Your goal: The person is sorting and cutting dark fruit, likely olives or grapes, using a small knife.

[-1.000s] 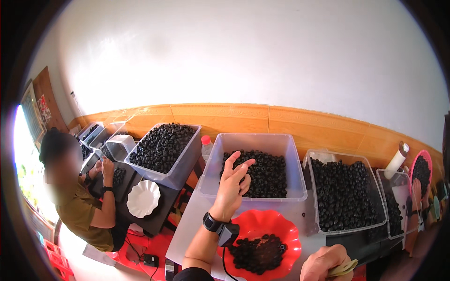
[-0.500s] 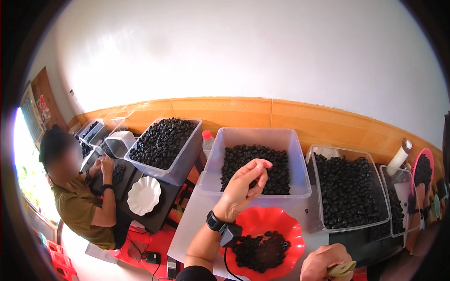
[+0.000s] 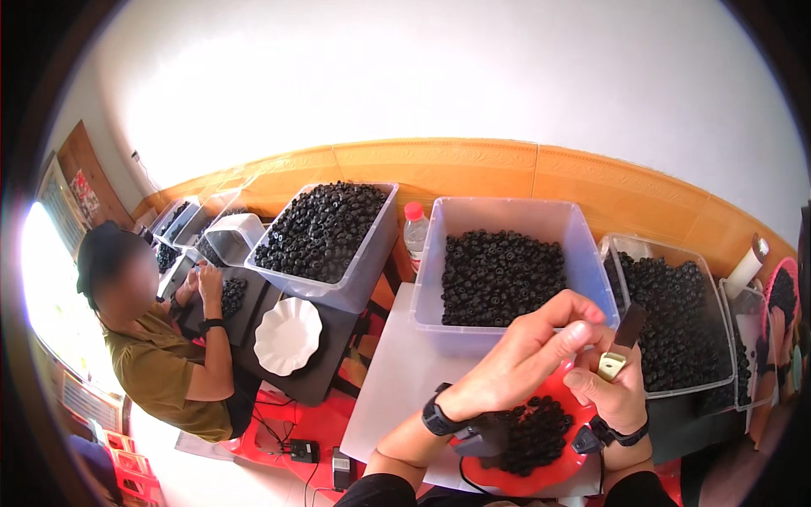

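My right hand (image 3: pixel 623 395) is closed around a small knife (image 3: pixel 612 366) with a pale yellow-green handle; its dark blade points up. Just beside it, my left hand (image 3: pixel 525 353) has its thumb and fingers drawn together; whatever is between them is too small to make out. Below both hands is a red scalloped bowl (image 3: pixel 515 483) holding a heap of small black round pieces (image 3: pixel 530 438), some showing a hole in the middle. Beyond my hands, a bluish clear plastic bin (image 3: pixel 594 258) holds many more black pieces (image 3: pixel 498 279).
Another clear bin (image 3: pixel 676 390) of black pieces stands right. A red-capped bottle (image 3: pixel 415 232) stands behind the white tabletop (image 3: pixel 380 380). Leftward are a full bin (image 3: pixel 376 245), a white scalloped plate (image 3: pixel 287 335) and a seated co-worker (image 3: pixel 165 355). Another person's arm shows far right.
My left hand has moved from over the bluish bin to beside my right hand. The right hand has risen with the knife, its blade now in sight. The whole view has shifted slightly.
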Motion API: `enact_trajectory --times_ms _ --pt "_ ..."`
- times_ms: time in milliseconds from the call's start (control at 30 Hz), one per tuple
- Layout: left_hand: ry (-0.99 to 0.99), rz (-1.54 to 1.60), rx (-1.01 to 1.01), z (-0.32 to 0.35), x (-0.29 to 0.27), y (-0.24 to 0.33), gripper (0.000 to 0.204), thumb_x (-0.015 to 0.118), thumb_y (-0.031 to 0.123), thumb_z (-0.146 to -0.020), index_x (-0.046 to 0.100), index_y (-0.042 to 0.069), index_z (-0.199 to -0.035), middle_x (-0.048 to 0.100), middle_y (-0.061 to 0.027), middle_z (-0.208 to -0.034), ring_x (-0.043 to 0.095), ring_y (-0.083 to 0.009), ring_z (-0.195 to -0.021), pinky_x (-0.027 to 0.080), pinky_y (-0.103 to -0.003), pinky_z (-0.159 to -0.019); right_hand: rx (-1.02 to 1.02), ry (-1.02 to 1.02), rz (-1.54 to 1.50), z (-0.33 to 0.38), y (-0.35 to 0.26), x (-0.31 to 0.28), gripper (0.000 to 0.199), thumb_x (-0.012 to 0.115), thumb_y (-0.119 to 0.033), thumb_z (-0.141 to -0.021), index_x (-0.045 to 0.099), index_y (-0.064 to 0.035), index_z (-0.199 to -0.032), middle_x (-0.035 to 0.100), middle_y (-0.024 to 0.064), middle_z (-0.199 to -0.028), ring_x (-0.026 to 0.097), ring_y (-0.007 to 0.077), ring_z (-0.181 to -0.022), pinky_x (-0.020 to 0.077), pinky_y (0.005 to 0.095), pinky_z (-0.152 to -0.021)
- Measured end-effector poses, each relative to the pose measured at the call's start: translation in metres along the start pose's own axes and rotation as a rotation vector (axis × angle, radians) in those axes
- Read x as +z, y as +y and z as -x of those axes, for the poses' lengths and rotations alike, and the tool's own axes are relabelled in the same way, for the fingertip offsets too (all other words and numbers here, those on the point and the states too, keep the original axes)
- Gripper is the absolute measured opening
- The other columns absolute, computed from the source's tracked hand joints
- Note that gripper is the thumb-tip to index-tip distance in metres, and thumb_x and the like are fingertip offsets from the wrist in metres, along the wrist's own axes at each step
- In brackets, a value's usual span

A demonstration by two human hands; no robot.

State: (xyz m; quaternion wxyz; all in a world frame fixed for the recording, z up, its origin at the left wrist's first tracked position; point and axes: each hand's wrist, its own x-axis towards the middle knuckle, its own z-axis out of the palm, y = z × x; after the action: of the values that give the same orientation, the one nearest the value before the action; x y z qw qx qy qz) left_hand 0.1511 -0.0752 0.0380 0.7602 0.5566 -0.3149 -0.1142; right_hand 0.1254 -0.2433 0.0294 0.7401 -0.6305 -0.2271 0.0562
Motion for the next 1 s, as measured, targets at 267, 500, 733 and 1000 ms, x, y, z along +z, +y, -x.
enact_trajectory --times_ms 267,500,733,1000 --pt "0.031 -0.159 -0.013 -0.008 -0.012 0.001 0.036 0.046 0.027 -0.098 0.043 -0.004 -0.116 0.053 -0.007 -0.092 0.054 -0.0113 -0.084 0.045 -0.027 -0.077 -0.126 0.07 0.288 -0.018 0.024 0.009 0.022 0.069 0.001 -0.08 0.06 0.0013 -0.1 0.053 -0.0035 -0.064 0.044 0.0013 -0.06 0.0374 0.019 -0.056" --pt "0.046 -0.264 -0.029 -0.016 -0.013 -0.01 0.032 0.047 0.024 -0.098 0.045 -0.002 -0.115 0.059 -0.0103 -0.093 0.057 -0.014 -0.085 0.046 -0.028 -0.078 -0.096 0.091 0.468 -0.024 0.017 0.001 0.021 0.069 0.0 -0.08 0.059 0.0002 -0.098 0.062 0.0021 -0.071 0.053 0.0036 -0.064 0.043 0.0215 -0.058" --pt "0.057 -0.257 -0.013 -0.013 -0.008 -0.012 0.033 0.046 0.026 -0.098 0.045 -0.002 -0.116 0.057 -0.0097 -0.094 0.055 -0.0134 -0.087 0.046 -0.028 -0.079 -0.027 0.137 0.43 -0.019 0.017 0.007 0.018 0.067 -0.003 -0.082 0.058 0.0001 -0.097 0.061 0.0055 -0.071 0.059 0.0095 -0.065 0.0459 0.0244 -0.059" --pt "0.064 -0.169 -0.032 -0.006 0.004 -0.006 0.046 0.04 0.041 -0.098 0.046 0.001 -0.119 0.05 -0.0046 -0.102 0.05 -0.0109 -0.092 0.042 -0.026 -0.084 -0.146 0.014 0.483 -0.015 0.012 -0.003 0.024 0.072 -0.007 -0.079 0.056 -0.0033 -0.097 0.055 0.0072 -0.063 0.053 0.0151 -0.052 0.0411 0.0279 -0.051"
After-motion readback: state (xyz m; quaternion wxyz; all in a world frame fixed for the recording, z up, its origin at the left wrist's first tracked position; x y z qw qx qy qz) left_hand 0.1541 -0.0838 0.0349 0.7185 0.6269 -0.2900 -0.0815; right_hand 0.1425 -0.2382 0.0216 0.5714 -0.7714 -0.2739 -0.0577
